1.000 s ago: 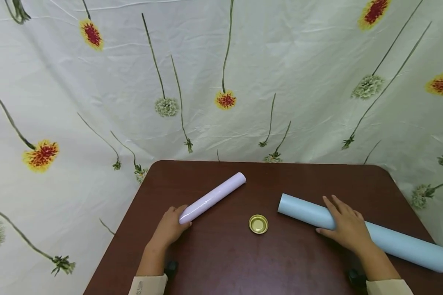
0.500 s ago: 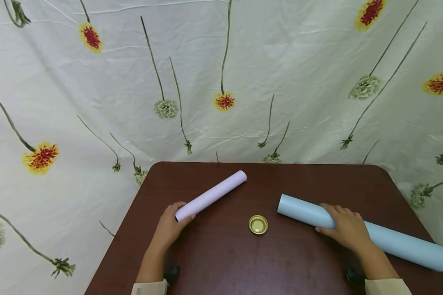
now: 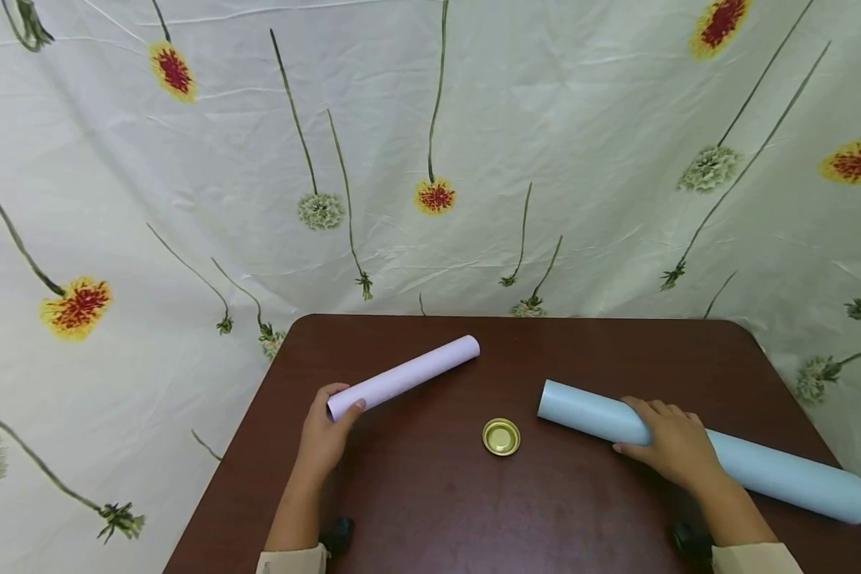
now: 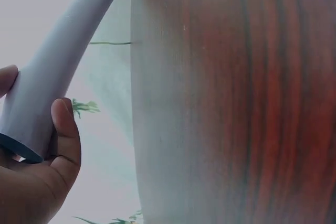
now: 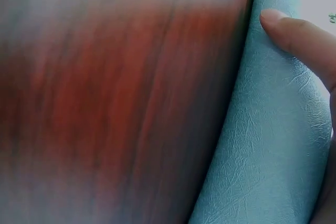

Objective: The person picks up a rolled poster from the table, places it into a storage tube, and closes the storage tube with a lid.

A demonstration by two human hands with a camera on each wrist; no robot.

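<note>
Gripping only the near end of the lilac roll (image 3: 403, 377), the left hand (image 3: 323, 441) could let its far end swing, while the right hand (image 3: 678, 453), curled over the blue roll (image 3: 703, 450), might send it rolling onto the gold lid (image 3: 501, 437).

lilac roll (image 3: 402, 377), pale-blue roll (image 3: 760, 467), both gripped

- 2 paper rolls: 1 lilac roll (image 3: 404, 376), near end pinched between thumb and fingers of the left hand (image 3: 324, 441); 1 light blue roll (image 3: 703, 451), longer and thicker, under the fingers of the right hand (image 3: 674, 450), which curl over it.
- 1 gold round lid (image 3: 501, 437), between the two hands, apart from both sets of fingers.
- 2 hands, each on one roll.
- 1 brown table (image 3: 473, 510) under it all.
- 1 flowered cloth (image 3: 430, 143) beyond the fingertips.
</note>
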